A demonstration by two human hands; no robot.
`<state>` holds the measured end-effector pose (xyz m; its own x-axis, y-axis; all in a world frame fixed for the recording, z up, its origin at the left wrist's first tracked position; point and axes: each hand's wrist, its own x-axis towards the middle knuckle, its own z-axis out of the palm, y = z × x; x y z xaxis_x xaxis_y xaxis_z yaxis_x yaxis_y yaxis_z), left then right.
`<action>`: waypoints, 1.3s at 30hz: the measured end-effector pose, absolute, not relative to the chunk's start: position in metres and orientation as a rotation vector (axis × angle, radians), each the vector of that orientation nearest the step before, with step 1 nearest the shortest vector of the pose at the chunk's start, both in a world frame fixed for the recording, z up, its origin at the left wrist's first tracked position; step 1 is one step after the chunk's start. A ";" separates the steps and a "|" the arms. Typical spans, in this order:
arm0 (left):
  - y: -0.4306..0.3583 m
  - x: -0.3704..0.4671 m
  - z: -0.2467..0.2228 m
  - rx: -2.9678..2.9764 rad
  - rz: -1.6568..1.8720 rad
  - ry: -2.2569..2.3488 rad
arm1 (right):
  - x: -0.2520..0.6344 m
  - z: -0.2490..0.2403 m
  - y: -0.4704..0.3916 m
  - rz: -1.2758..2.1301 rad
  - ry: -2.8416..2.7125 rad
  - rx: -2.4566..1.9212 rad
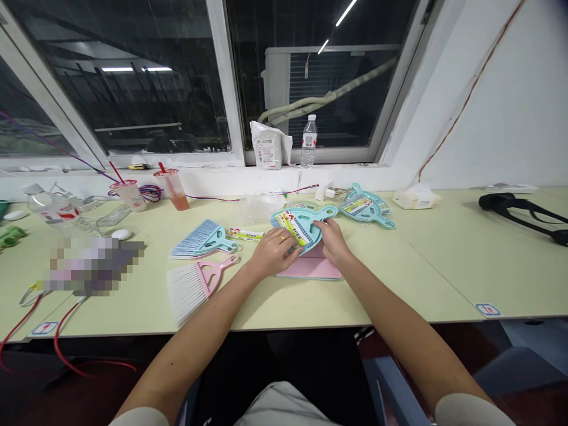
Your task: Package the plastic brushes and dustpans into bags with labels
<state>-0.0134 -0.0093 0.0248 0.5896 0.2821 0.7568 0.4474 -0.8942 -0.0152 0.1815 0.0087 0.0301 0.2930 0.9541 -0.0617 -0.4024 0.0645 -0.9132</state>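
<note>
Between my hands is a light-blue dustpan and brush set (313, 223) with a yellow-green label card (293, 228). My left hand (276, 251) lies over the label at the set's lower left, fingers bent onto it. At the right, my right hand (332, 239) grips the set's edge near the handle. Under it lies a pink dustpan (308, 270), partly covered. To the left are a blue hand brush (199, 239) and a pink hand brush with white bristles (190, 290). Another label card (245, 235) lies beside the blue brush.
More wrapped blue sets (366, 206) lie at the back right, near a tissue pack (416, 197). Clear plastic wrapping (261, 207) is behind my hands. Drink cups (173, 189) and a bottle (53, 207) stand at the left. A black strap-like object (523, 210) lies far right.
</note>
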 end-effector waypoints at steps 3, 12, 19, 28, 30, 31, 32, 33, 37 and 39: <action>-0.006 -0.017 0.025 -2.599 -1.336 -0.738 | 0.180 0.030 0.008 1.167 -0.684 -1.035; 0.004 -0.022 0.020 -2.750 -1.145 -1.151 | 0.180 0.028 0.009 1.173 -0.704 -1.039; 0.005 -0.024 0.020 -2.823 -1.028 -1.204 | 0.180 0.028 0.009 1.176 -0.691 -1.062; 0.008 -0.026 0.019 -2.861 -0.955 -1.210 | 0.180 0.032 0.006 1.209 -0.680 -1.057; 0.008 -0.026 0.020 -2.868 -0.981 -1.205 | 0.180 0.031 0.007 1.213 -0.675 -1.047; 0.007 -0.026 0.021 -2.868 -1.002 -1.200 | 0.180 0.030 0.008 1.213 -0.675 -1.042; 0.006 -0.027 0.022 -2.862 -1.032 -1.196 | 0.181 0.029 0.009 1.213 -0.677 -1.039; 0.006 -0.027 0.023 -2.846 -1.077 -1.196 | 0.181 0.028 0.010 1.213 -0.680 -1.037; 0.008 -0.027 0.026 -2.662 -1.468 -1.287 | 0.183 0.024 0.013 1.219 -0.678 -1.027; 0.013 -0.027 0.026 -2.505 -1.758 -1.451 | 0.184 0.023 0.014 1.222 -0.677 -1.011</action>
